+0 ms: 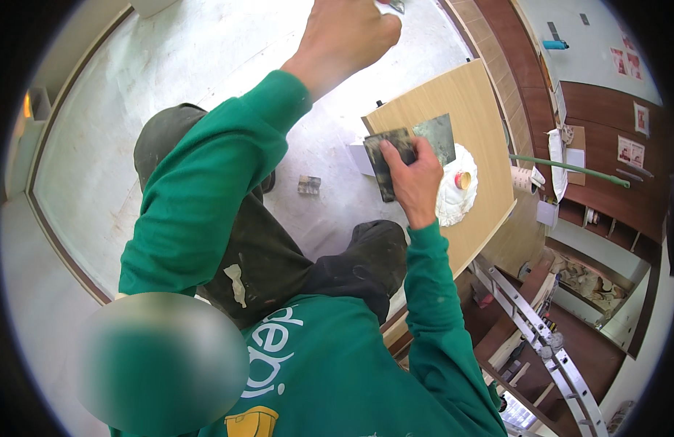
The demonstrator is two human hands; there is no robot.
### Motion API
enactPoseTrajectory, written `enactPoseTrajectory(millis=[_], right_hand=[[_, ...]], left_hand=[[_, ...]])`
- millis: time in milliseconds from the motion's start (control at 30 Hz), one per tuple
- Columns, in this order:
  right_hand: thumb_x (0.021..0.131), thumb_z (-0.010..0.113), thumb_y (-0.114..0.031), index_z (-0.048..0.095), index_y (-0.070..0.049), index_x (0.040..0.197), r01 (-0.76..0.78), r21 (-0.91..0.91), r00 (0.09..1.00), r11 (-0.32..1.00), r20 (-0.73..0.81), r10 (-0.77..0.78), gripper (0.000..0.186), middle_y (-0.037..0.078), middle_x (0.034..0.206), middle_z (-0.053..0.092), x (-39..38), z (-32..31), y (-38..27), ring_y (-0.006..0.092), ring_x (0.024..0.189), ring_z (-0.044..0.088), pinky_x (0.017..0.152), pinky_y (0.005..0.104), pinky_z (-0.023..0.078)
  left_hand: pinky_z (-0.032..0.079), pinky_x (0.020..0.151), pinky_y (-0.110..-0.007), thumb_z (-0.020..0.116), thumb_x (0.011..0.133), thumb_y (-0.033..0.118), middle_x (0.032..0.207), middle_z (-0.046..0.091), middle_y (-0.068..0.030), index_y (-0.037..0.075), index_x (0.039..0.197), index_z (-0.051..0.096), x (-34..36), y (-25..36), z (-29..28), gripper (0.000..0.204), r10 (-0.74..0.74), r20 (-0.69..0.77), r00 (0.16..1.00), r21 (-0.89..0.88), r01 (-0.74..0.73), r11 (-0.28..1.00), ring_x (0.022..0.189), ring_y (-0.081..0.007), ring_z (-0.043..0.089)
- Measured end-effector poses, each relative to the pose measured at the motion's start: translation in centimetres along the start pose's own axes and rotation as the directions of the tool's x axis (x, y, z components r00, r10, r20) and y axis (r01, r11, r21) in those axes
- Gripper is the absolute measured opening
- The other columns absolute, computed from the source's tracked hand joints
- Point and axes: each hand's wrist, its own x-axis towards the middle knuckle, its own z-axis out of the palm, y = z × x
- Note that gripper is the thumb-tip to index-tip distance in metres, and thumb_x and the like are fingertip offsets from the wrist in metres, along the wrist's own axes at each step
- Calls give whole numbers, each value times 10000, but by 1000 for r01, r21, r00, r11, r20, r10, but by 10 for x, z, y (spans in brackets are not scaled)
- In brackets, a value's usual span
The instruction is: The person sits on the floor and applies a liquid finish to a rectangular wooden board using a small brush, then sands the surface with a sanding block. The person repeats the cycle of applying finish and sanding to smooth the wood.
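High in the view my left hand (344, 36) is closed on a small tool (393, 6) with red and bare metal, mostly hidden. My right hand (413, 175) grips a dark, stained rectangular block (379, 153) over the left part of a light wooden board (482, 95). Just right of it on the board are a grey square metal plate (437, 127) and a white crumpled mound (457, 207) with a small gold-and-red round container (463, 180) on it. A smaller stained block (309, 185) lies on the pale surface (104, 138) left of the board, near my knees.
An aluminium ladder (562, 371) stands at lower right. Wooden shelving (599, 229), a long green pole (584, 171) and a roll (525, 180) are along the right. A brown edge strip (66, 95) borders the pale surface on the left.
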Motion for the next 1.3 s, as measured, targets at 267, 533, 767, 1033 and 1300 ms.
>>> enactPoseTrajectory(millis=[267,533,767,1033,1300], right_hand=[[813,798,-381,676,-31,960,7,-265,1000,964,-18,-12,399,221,839,725,-1,5,9,423,792,705,694,483,545],[807,792,-398,668,-25,909,94,-342,992,935,-52,-118,406,212,800,718,26,31,-21,403,749,706,672,464,547],[804,761,-387,665,-24,884,18,-284,999,959,-34,-29,384,229,800,710,11,17,-10,451,765,686,685,517,536],[791,761,-381,681,-25,911,25,-277,998,960,-42,-38,385,232,811,714,21,24,-19,443,762,691,686,511,539],[791,761,-364,692,-37,910,48,-326,997,944,-41,-65,354,230,814,718,35,36,-35,433,769,702,693,496,548]], left_hand=[[557,807,-475,548,767,45,851,684,-303,-63,818,692,14,-21,7,187,232,-63,971,147,-221,964,835,-449,680],[534,888,-498,547,750,40,905,678,-328,-97,796,678,13,-18,15,195,310,-47,949,124,-303,945,917,-468,671],[535,887,-496,533,782,16,931,679,-335,-82,791,687,15,-22,9,182,264,-23,964,178,-256,950,916,-470,673],[545,872,-484,548,809,26,887,678,-325,-77,779,690,13,-20,4,178,210,-4,978,146,-208,967,870,-461,682],[542,914,-481,550,799,17,852,681,-332,-76,776,693,11,-10,6,172,152,66,986,112,-159,981,885,-461,692]])
